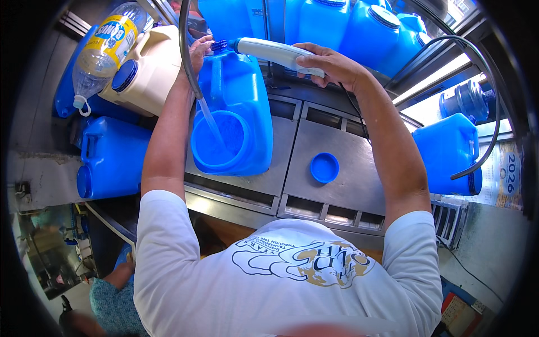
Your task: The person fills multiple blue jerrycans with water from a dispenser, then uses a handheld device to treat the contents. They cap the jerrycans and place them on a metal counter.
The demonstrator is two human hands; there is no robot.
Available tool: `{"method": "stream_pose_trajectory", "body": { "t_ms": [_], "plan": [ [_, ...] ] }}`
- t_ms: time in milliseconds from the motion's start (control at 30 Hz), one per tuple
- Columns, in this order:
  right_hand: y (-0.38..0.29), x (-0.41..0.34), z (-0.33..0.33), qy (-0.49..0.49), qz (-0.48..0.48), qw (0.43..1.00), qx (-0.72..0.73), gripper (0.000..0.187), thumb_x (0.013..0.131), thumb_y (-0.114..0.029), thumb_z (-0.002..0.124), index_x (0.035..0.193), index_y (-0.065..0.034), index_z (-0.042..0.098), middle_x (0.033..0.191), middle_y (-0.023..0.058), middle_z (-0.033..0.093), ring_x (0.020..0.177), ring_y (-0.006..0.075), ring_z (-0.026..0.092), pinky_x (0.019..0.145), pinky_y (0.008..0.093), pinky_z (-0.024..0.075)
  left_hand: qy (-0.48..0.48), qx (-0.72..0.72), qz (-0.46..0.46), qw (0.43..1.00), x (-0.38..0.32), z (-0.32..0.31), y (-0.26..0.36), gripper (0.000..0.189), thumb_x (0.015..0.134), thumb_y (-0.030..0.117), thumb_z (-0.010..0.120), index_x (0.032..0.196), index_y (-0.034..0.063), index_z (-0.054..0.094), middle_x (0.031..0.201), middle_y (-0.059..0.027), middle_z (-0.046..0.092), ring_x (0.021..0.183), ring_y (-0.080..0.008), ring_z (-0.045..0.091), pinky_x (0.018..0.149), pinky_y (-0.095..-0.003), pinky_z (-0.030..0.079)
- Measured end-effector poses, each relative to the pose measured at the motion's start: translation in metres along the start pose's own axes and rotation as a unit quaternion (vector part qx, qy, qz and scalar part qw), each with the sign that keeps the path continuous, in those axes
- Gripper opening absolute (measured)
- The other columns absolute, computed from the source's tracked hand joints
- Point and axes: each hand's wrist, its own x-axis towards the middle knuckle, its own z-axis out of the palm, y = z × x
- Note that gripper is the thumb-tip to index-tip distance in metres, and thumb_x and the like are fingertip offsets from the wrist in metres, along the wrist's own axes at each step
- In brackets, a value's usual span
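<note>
Water runs from a dark hose (pixel 185 46) through the open wide mouth of a blue plastic jerrycan (pixel 257 109), which stands on the steel counter. My left hand (pixel 199 51) is beside the small dark-blue ribbed spout (pixel 220 45) at the jerrycan's far end; whether its fingers grip the spout is unclear. My right hand (pixel 322 63) is closed around a white-and-grey handheld heat gun or similar corded tool (pixel 269 52), its blue-green tip pointed at the spout. A round blue screw cap (pixel 324 167) lies on the counter to the right of the jerrycan.
More blue jerrycans stand behind the counter (pixel 324 25), at left (pixel 116 156) and at right (pixel 446 151). A cream jerrycan (pixel 156 67) and a large clear plastic bottle (pixel 107 50) are at upper left. Another hose (pixel 490 139) hangs at right. A person (pixel 113 299) is at lower left.
</note>
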Motion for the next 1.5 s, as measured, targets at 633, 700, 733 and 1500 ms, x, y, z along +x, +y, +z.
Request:
{"method": "stream_pose_trajectory", "body": {
  "t_ms": [633, 700, 733, 1500],
  "plan": [
    [-0.021, 0.009, -0.006, -0.010, -0.001, 0.997, -0.082, 0.071, 0.089, -0.053, 0.067, 0.146, -0.0169, 0.046, 0.097, 0.0130, 0.065, 0.059, 0.0109, 0.048, 0.053, 0.0243, 0.0392, -0.016, -0.014, 0.009, 1.000, 0.001, -0.005, -0.005, 0.040, 0.097, 0.025, 0.058, 0.130, 0.0019, 0.055, 0.106, -0.0046, 0.064, 0.093, -0.0108, 0.057, 0.089, -0.0251, 0.049],
    [-0.023, 0.013, -0.008, 0.010, 0.000, 0.995, -0.101, 0.072, 0.087, -0.055, 0.068, 0.145, -0.0175, 0.048, 0.098, 0.0132, 0.066, 0.059, 0.0111, 0.050, 0.052, 0.0234, 0.0403, -0.021, -0.015, 0.003, 1.000, -0.001, -0.004, -0.003, 0.042, 0.097, 0.028, 0.059, 0.130, 0.0021, 0.055, 0.105, -0.0039, 0.064, 0.093, -0.0097, 0.057, 0.087, -0.0241, 0.049],
    [-0.024, 0.014, -0.009, 0.021, 0.000, 0.993, -0.113, 0.073, 0.085, -0.057, 0.069, 0.144, -0.0183, 0.050, 0.098, 0.0127, 0.067, 0.059, 0.0110, 0.052, 0.051, 0.0223, 0.0414, -0.015, -0.003, 0.014, 1.000, -0.001, -0.003, -0.002, 0.044, 0.097, 0.031, 0.059, 0.130, 0.0022, 0.055, 0.105, -0.0038, 0.063, 0.093, -0.0092, 0.056, 0.087, -0.0236, 0.049],
    [-0.012, 0.008, -0.006, -0.006, 0.002, 0.999, -0.045, 0.066, 0.089, -0.045, 0.068, 0.144, -0.0149, 0.048, 0.092, 0.0089, 0.064, 0.057, 0.0087, 0.048, 0.052, 0.0232, 0.0390, -0.077, 0.070, -0.027, 0.994, 0.007, -0.012, 0.012, 0.051, 0.088, 0.028, 0.077, 0.129, 0.0057, 0.057, 0.107, -0.0059, 0.068, 0.096, -0.0117, 0.065, 0.081, -0.0215, 0.052]
  ]
}}
